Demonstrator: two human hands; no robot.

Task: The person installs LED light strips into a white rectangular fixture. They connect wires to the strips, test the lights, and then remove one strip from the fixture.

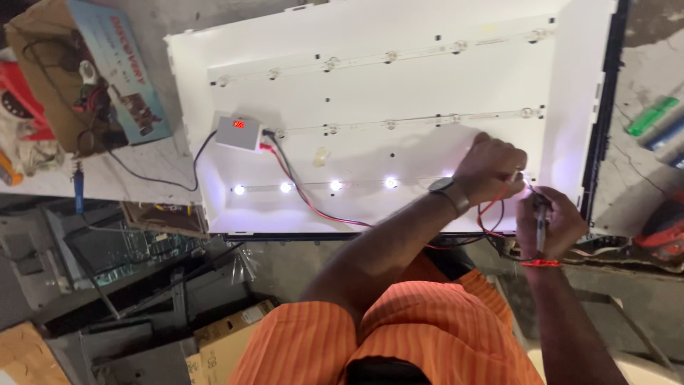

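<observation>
Keep your right hand (545, 222), closed around its probe (540, 214), steady while your left hand (490, 168) pinches the red lead (491, 207) against the right end of the lit LED strip (313, 187) on the white backlight panel (399, 85) lying on the bench (641, 171).

A worn grey concrete worktop (645, 68) fills the upper frame — cardboard boxes (228, 342) and dark clutter sit on the dim floor (285, 267) at lower left.

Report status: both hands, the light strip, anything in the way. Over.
Left hand and right hand hold probes at lit LED strip end. Red and black leads cross white panel.
</observation>
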